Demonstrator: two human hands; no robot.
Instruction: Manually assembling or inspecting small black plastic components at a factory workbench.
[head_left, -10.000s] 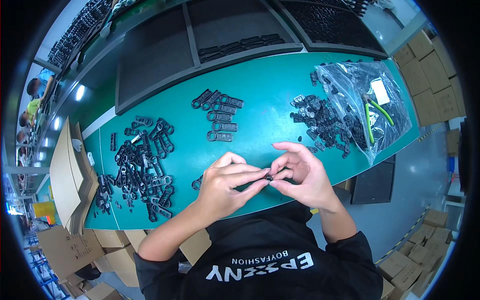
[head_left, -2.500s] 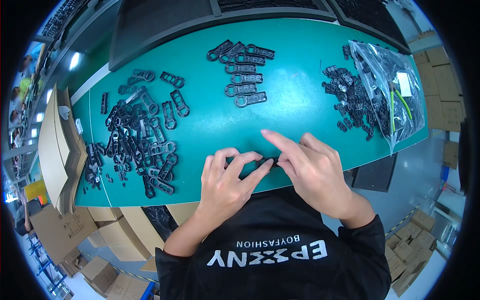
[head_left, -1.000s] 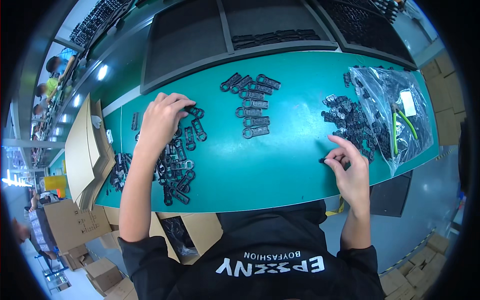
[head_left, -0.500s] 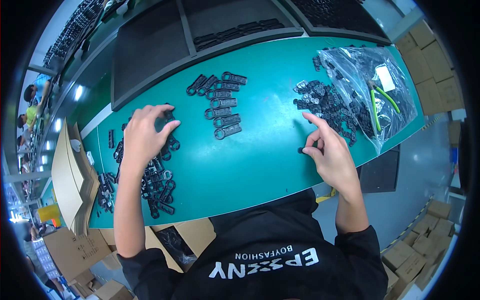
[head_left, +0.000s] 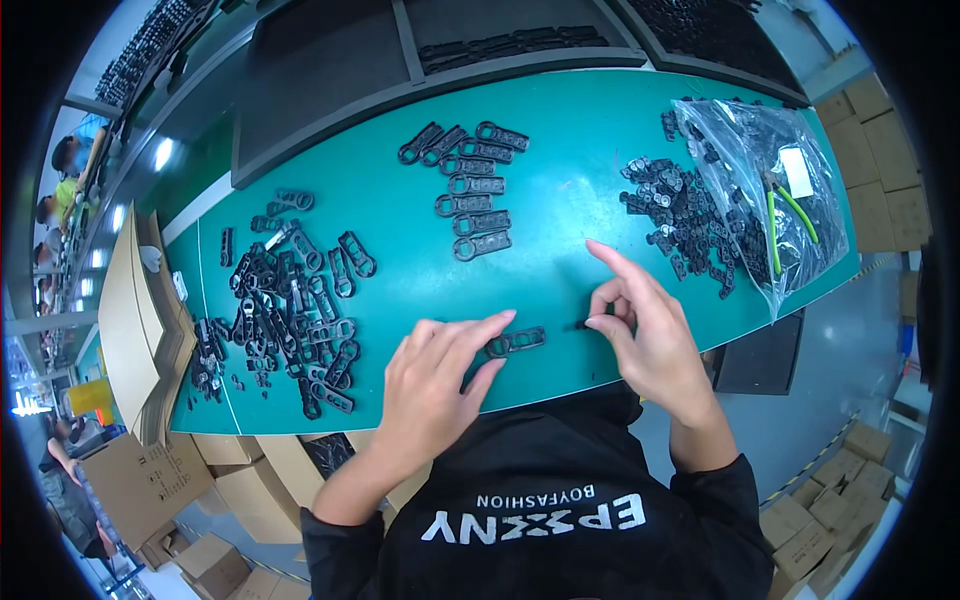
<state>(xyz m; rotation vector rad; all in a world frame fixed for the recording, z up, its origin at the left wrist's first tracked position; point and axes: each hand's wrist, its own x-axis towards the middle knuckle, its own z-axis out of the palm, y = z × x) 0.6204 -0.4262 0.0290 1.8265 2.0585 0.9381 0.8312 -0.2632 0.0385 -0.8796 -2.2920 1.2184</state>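
Observation:
Near the table's front edge, my left hand (head_left: 432,385) has thumb and fingers closed around the ring end of a black plastic part (head_left: 522,340), whose slotted bar points right. My right hand (head_left: 652,340) pinches a small black piece (head_left: 582,324) between thumb and a finger, its index finger stretched out; the piece is mostly hidden. Ahead of both hands lies a column of similar black ring-ended parts (head_left: 480,220). More of them form a loose heap (head_left: 285,310) on the left. Small black pieces (head_left: 675,205) are piled at the right.
A clear plastic bag (head_left: 740,150) with small black pieces lies at the right, green-handled pliers (head_left: 795,215) on it. Dark trays (head_left: 320,100) line the green table's (head_left: 380,230) far edge. Cardboard sheets (head_left: 145,340) stand at the left; boxes (head_left: 150,490) sit below. People are at far left.
My left hand has moved from the left heap to the right and nearer me, bringing one ring-ended part. My right hand stays pinching the small piece. The view has shifted slightly.

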